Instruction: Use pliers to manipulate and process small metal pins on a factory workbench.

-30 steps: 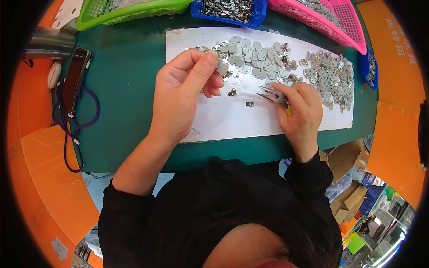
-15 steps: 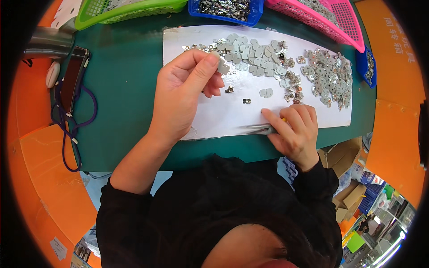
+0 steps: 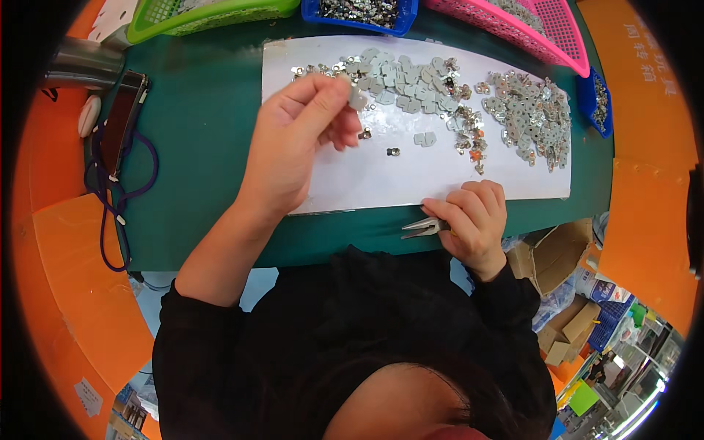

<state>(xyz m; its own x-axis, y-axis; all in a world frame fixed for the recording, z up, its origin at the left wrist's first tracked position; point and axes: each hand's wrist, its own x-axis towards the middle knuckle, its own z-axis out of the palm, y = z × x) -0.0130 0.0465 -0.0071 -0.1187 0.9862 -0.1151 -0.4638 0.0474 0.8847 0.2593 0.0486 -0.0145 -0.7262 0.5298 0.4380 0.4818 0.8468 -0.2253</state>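
Observation:
My left hand (image 3: pixel 297 136) pinches a small flat grey metal plate (image 3: pixel 357 99) between thumb and fingertips, raised over the white board (image 3: pixel 352 180). Needle-nose pliers (image 3: pixel 423 228) are gripped in my right hand (image 3: pixel 473 224) at the board's front edge. Their jaws stand apart, pointing left over the green tabletop, with nothing between them. On the board, between my hands, lie a pair of grey plates (image 3: pixel 424 139) and a small dark metal fitting (image 3: pixel 393 152). Behind them spreads a heap of similar grey plates (image 3: pixel 411 84).
A larger pile of metal parts (image 3: pixel 535 117) covers the board's right side. Along the back stand a green basket (image 3: pixel 220 20), a blue tray (image 3: pixel 359 27) and a pink basket (image 3: pixel 513 40). A small blue tray (image 3: pixel 592 103) sits at right, a phone (image 3: pixel 125 125) with purple cord at left.
My right hand has drawn back toward me, bringing the pliers off the board over the green table edge. The left hand still pinches the plate, in nearly the same place.

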